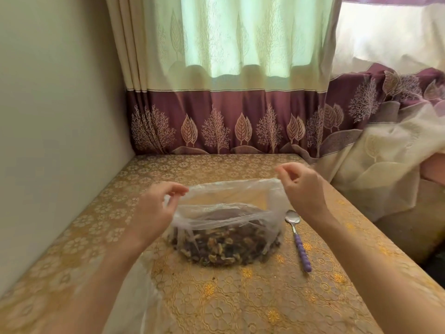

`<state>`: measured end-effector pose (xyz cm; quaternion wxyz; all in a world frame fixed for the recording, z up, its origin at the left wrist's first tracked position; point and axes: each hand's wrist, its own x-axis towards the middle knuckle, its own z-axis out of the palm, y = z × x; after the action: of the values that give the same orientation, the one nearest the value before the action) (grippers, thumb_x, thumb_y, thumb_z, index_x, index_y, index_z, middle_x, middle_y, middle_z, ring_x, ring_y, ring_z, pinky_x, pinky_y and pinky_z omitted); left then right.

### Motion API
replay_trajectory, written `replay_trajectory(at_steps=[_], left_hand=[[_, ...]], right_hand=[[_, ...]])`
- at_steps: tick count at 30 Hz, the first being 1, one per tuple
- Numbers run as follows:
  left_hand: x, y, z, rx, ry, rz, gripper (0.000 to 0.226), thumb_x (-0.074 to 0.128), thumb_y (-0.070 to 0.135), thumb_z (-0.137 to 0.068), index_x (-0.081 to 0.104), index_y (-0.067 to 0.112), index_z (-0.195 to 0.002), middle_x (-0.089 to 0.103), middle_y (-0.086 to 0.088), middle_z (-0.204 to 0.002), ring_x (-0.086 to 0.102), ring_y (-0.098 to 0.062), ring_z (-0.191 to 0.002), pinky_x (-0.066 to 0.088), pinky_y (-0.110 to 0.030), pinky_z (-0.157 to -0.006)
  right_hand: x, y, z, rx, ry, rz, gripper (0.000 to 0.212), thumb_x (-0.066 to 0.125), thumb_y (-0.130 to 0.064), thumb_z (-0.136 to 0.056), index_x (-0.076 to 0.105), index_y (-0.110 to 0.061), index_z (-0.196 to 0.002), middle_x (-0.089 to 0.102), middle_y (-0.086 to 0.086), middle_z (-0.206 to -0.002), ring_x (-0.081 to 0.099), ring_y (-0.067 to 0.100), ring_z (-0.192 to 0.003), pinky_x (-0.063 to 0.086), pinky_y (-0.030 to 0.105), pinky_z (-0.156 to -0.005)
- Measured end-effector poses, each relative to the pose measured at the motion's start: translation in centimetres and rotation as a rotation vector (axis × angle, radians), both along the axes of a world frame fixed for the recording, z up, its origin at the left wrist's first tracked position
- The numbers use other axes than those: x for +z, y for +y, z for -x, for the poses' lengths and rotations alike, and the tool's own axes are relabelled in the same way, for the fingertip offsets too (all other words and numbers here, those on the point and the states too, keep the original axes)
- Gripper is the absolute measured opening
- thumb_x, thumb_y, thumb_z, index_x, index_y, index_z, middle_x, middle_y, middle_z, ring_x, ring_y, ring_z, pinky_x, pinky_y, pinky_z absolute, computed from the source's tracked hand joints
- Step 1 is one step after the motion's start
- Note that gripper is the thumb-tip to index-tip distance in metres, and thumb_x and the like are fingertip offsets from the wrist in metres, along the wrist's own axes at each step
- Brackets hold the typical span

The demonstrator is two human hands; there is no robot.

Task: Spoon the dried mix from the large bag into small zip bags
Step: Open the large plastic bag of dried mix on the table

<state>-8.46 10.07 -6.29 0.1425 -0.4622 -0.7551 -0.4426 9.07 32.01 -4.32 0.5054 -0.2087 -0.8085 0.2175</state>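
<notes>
i'm on the opening step, my left hand (154, 208) and right hand (304, 186) each pinching the rim of the large bag (226, 227) mid-table to spread its mouth, so next i'd likely reach for the spoon (298, 239) just right of it.

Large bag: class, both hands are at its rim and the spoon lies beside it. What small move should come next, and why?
Probably the right hand lets go of the rim and picks up the spoon. The bag is already pulled open by both hands, left hand on the other side, the mix lies exposed inside, and the spoon lies untouched on the table just right of the bag.
</notes>
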Motion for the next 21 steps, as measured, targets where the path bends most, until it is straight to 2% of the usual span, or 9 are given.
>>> replay_trajectory(at_steps=[3,5,7,9,11,13,16,19,21], left_hand=[[-1.0,0.8,-1.5,-0.047,0.19,0.514,0.051,0.052,0.015,-0.092,0.039,0.038,-0.136,0.037,0.023,-0.134,0.028,-0.006,-0.125,0.024,-0.032,-0.11],[-1.8,0.9,-1.7,-0.025,0.206,0.647,0.064,0.051,0.012,-0.092,0.026,0.044,-0.141,0.037,0.024,-0.133,0.026,-0.008,-0.122,0.026,-0.032,-0.109],[-2.3,0.3,-1.9,-0.021,0.269,0.596,0.06,0.051,0.011,-0.092,0.032,0.04,-0.14,0.048,0.015,-0.122,0.034,-0.008,-0.112,0.032,-0.025,-0.1],[-2.4,-0.8,-2.3,-0.025,0.349,0.45,0.05,0.059,0.006,-0.087,0.05,0.028,-0.131,0.056,0.006,-0.107,0.043,-0.008,-0.098,0.04,-0.017,-0.083],[-2.3,-2.1,-2.7,0.003,0.419,0.347,0.035,0.073,-0.005,-0.071,0.068,0.014,-0.1,0.061,0.0,-0.083,0.047,-0.009,-0.075,0.036,-0.01,-0.058],[-2.5,-3.0,-3.3,0.044,0.506,0.272,0.03,0.079,-0.011,-0.058,0.065,0.01,-0.074,0.057,0.001,-0.061,0.046,-0.011,-0.057,0.033,-0.011,-0.048],[-3.2,-3.3,-4.6,0.156,0.531,0.259,0.033,0.079,-0.014,-0.053,0.059,0.01,-0.063,0.038,0.007,-0.047,0.031,-0.009,-0.041,0.018,-0.012,-0.04],[-4.3,-3.1,-4.8,0.186,0.391,0.31,0.033,0.073,-0.005,-0.068,0.048,0.017,-0.064,0.029,0.013,-0.048,0.023,-0.003,-0.037,0.008,-0.008,-0.04],[-5.2,-3.2,-4.4,0.118,0.216,0.423,0.024,0.058,0.007,-0.086,0.047,0.024,-0.073,0.046,0.012,-0.06,0.041,-0.001,-0.049,0.031,-0.014,-0.041]], right_hand=[[-0.5,-1.9,0.0,0.193,-0.423,-0.244,0.022,0.058,-0.013,-0.092,0.068,-0.01,-0.111,0.069,0.001,-0.096,0.05,0.002,-0.073,0.041,0.012,-0.074],[-1.3,-1.9,-0.2,0.192,-0.717,-0.305,0.032,0.053,-0.019,-0.096,0.058,-0.018,-0.128,0.064,-0.002,-0.112,0.049,0.004,-0.086,0.039,0.018,-0.081],[-2.4,-1.7,-0.8,0.19,-0.862,-0.26,0.034,0.052,-0.022,-0.096,0.056,-0.022,-0.13,0.058,-0.005,-0.11,0.047,0.007,-0.09,0.036,0.017,-0.08],[-3.3,-1.9,-1.8,0.154,-0.895,-0.221,0.031,0.055,-0.024,-0.094,0.059,-0.023,-0.125,0.048,-0.008,-0.099,0.046,0.009,-0.085,0.038,0.02,-0.076],[-3.9,-2.5,-2.6,0.012,-0.914,-0.286,0.019,0.053,-0.025,-0.095,0.064,-0.022,-0.11,0.051,-0.007,-0.094,0.052,0.012,-0.079,0.045,0.024,-0.069],[-4.4,-3.3,-3.0,-0.149,-0.899,-0.346,0.015,0.049,-0.022,-0.095,0.063,-0.019,-0.092,0.057,-0.006,-0.082,0.054,0.012,-0.071,0.044,0.024,-0.06],[-5.3,-3.9,-2.9,-0.256,-0.818,-0.293,0.011,0.049,-0.015,-0.089,0.055,-0.017,-0.081,0.044,-0.008,-0.061,0.049,0.013,-0.061,0.037,0.024,-0.052],[-5.4,-4.1,-2.7,-0.144,-0.703,0.092,0.019,0.053,-0.013,-0.088,0.053,-0.015,-0.07,0.052,0.001,-0.065,0.049,0.016,-0.061,0.039,0.026,-0.052],[-5.2,-4.1,-2.9,0.032,-0.707,0.336,0.018,0.058,-0.014,-0.088,0.058,-0.01,-0.071,0.056,0.005,-0.067,0.049,0.014,-0.058,0.038,0.024,-0.052]])
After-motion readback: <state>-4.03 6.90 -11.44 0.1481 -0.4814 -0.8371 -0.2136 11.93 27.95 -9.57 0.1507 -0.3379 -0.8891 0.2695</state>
